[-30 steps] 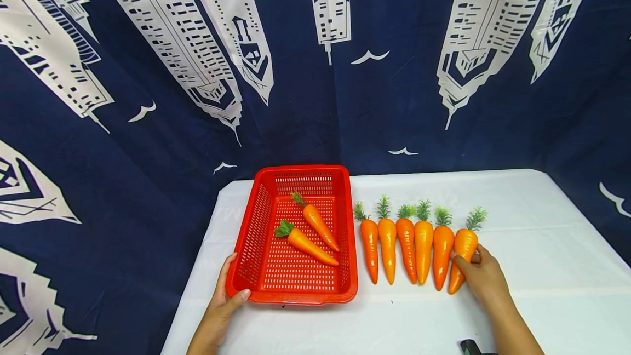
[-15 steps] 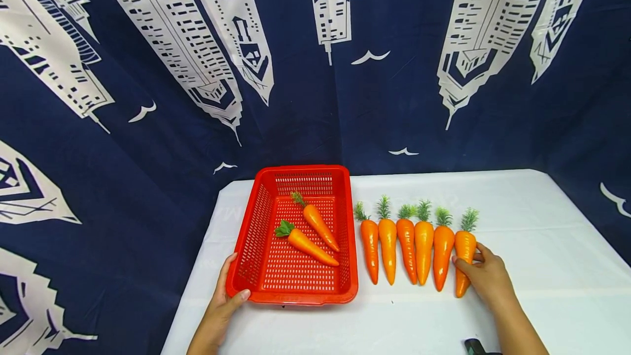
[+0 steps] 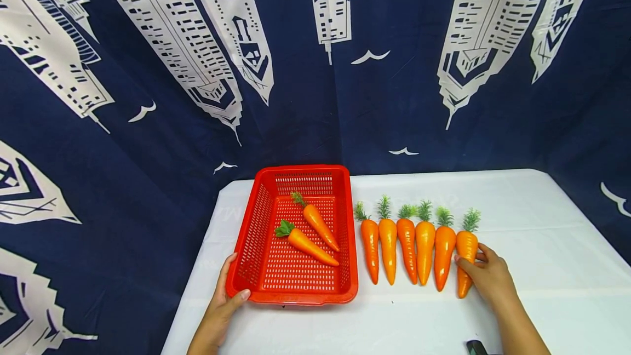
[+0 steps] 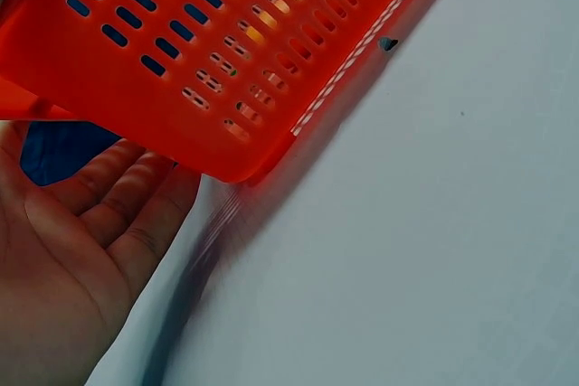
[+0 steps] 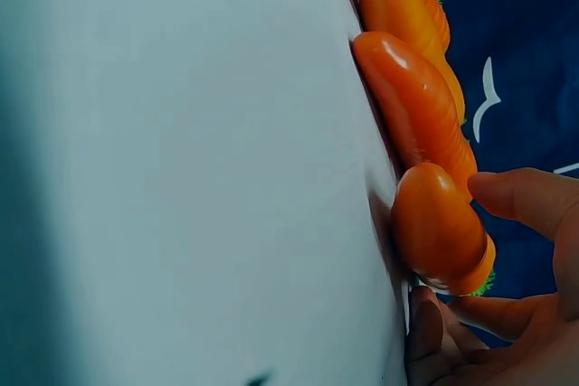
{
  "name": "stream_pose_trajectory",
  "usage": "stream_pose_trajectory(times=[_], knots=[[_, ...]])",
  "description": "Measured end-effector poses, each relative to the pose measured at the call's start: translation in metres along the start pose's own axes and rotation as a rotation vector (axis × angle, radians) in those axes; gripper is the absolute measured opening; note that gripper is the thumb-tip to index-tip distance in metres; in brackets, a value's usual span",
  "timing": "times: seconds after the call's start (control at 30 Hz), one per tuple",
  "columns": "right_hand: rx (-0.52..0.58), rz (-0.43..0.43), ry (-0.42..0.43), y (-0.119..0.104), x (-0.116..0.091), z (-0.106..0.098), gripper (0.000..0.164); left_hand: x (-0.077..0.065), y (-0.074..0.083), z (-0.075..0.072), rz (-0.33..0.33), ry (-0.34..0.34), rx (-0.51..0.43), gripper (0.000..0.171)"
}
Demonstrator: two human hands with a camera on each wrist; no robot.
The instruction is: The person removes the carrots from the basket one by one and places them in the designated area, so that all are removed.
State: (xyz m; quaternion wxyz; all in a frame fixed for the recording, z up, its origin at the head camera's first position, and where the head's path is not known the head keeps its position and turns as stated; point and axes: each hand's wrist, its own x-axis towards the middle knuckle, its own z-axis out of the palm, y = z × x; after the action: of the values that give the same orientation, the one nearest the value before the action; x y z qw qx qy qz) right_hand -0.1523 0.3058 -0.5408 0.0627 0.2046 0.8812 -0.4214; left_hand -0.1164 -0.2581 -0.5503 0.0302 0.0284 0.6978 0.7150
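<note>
Carrots [image 3: 425,252] eight, basket [image 3: 292,298] one, hands [image 3: 493,278] two

No word, brand or number can be read with certainty. The white tablecloth [image 3: 394,325] bears two faint groups of letter-like marks, both paler than the cloth's folds. One group [image 3: 235,211] lies just to the left of the red basket [image 3: 291,298], level with its far half, and a shape like an M seems to stand in it. The other group [image 3: 443,200] lies well to the right of the basket, near the cloth's far edge, too washed out to spell.
</note>
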Motion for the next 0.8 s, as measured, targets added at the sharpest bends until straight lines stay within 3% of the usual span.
stream_pose_trajectory(times=[0.4,0.8], knots=[[0.129,0.022,0.088,0.003,-0.006,0.001,0.082,0.0,0.001,0.0,-0.039,0.0,-0.008,0.085],[0.149,0.027,0.164,0.003,-0.012,-0.003,0.068,0.0,0.003,0.002,-0.027,0.011,-0.007,0.084]])
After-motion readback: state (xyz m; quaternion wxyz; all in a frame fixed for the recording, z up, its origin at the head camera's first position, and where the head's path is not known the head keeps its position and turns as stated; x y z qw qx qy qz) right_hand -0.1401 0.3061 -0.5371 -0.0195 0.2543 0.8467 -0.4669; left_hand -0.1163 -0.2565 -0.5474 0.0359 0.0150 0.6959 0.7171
